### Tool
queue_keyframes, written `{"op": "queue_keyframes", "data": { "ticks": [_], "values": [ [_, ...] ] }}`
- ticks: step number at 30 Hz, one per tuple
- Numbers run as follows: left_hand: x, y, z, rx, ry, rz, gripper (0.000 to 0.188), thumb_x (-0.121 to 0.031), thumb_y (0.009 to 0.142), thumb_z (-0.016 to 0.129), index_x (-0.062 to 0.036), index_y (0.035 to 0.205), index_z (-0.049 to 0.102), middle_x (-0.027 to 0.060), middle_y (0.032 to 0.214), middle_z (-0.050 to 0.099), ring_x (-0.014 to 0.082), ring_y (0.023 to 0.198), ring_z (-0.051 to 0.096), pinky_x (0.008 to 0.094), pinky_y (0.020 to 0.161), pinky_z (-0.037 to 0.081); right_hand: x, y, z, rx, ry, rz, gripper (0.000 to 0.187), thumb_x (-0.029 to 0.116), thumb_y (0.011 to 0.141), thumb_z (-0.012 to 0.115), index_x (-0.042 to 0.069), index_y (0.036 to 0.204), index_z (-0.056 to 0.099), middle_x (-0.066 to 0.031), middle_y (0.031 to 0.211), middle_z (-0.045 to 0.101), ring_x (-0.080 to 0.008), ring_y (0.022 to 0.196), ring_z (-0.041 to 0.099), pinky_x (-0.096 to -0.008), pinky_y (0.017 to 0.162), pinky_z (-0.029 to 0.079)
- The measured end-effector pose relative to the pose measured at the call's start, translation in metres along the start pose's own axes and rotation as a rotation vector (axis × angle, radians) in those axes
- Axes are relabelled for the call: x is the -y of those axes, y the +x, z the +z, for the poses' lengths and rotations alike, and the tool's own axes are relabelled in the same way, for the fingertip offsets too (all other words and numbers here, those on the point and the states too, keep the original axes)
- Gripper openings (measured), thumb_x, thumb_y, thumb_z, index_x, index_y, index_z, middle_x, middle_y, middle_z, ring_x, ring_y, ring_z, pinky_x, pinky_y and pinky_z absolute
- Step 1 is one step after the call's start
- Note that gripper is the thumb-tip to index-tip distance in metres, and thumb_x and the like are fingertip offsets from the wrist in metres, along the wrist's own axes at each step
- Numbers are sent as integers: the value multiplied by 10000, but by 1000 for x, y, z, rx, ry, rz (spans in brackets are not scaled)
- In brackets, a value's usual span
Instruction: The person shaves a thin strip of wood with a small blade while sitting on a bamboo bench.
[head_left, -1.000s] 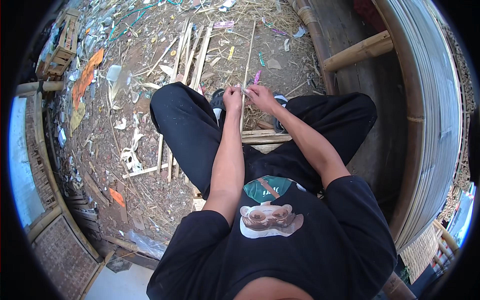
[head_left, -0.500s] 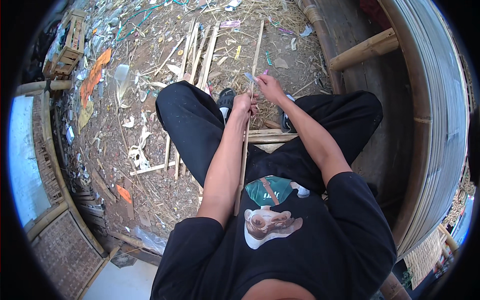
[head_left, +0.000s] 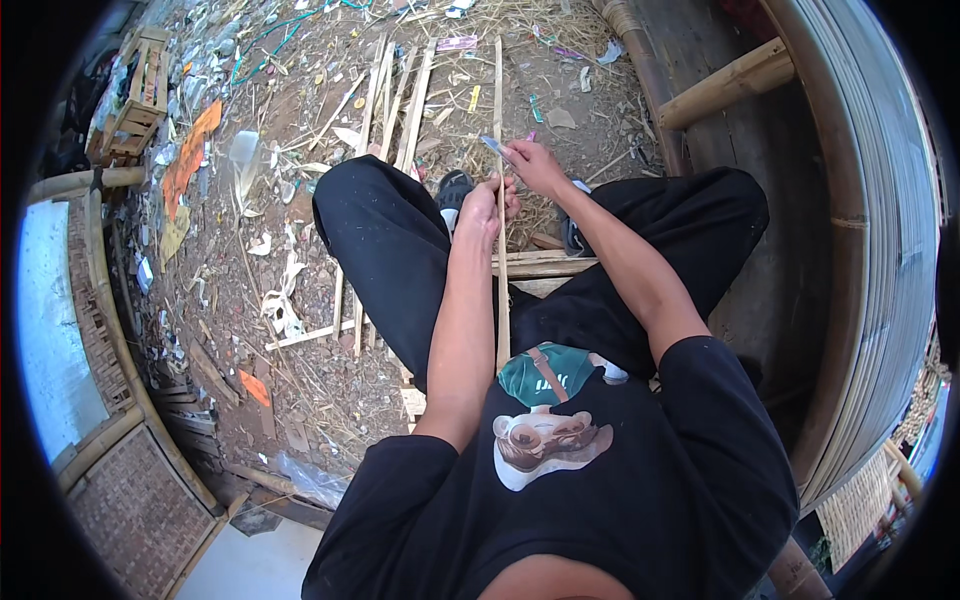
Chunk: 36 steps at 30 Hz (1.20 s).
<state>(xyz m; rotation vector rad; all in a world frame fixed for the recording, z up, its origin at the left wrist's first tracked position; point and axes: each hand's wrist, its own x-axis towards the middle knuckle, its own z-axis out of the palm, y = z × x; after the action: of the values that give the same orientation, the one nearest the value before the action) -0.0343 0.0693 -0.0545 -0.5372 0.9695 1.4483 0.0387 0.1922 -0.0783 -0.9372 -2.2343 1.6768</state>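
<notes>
A long, thin bamboo strip (head_left: 503,290) runs from my lap out over the ground between my knees. My left hand (head_left: 483,210) is closed around its middle. Just beyond, my right hand (head_left: 538,168) grips a knife; its short, pale blade (head_left: 491,146) points to the left and lies across the strip. The knife's handle is mostly hidden in my fist, with a bit of pink showing beside it. Several more bamboo strips (head_left: 416,105) lie on the ground beyond my left knee.
A bamboo rail (head_left: 845,230) and dark boards border my right side. Wooden slats (head_left: 540,265) lie under my legs. Litter, straw and an orange scrap (head_left: 190,155) cover the dirt on the left, near a wooden crate (head_left: 140,95). Woven panels (head_left: 140,510) stand at lower left.
The strip has swung more upright in the picture, and its near end has shifted away from my belly. My right hand and the blade have moved slightly left and farther out.
</notes>
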Motion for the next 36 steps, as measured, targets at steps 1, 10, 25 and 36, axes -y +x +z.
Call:
{"op": "queue_keyframes", "data": {
  "ticks": [1, 10, 25, 36],
  "values": [
    [0, -3, 4, 5, 2, -4, 305, -256, 975, 380, 12, 935, 520, 61, 680, 523, 143, 493, 477, 290, 465, 461, 0, -1, -1, -6, -3, 2, 244, 248, 874, 562, 18, 928, 622, -103, 674, 576, -163, 604, 498, -325, 587, 414],
    [1, 10, 7, -237, 314, 400, 557, -448, 946, 377, 85, 1009, 526, 139, 805, 589, 178, 449, 563, 301, 401, 522, 13, -3, 2, 32, -28, 0, 240, 252, 877, 560, 22, 907, 623, -118, 670, 574, -169, 600, 506, -329, 581, 413],
    [-9, 46, 20, -250, 360, 757, 252, -261, 897, 573, -21, 822, 556, 25, 699, 502, 96, 574, 491, 282, 424, 520, 3, 5, -6, 74, 37, -11, 207, 205, 896, 538, 12, 905, 610, -57, 622, 536, -93, 578, 490, -291, 552, 416],
    [0, 85, -7, -468, 717, 967, 267, -216, 901, 553, -24, 730, 482, 69, 684, 533, 141, 621, 563, 343, 430, 550, 17, -11, -14, -20, -75, -24, 169, 156, 874, 538, 23, 947, 611, -176, 769, 619, -216, 631, 588, -340, 617, 492]
  ]
}}
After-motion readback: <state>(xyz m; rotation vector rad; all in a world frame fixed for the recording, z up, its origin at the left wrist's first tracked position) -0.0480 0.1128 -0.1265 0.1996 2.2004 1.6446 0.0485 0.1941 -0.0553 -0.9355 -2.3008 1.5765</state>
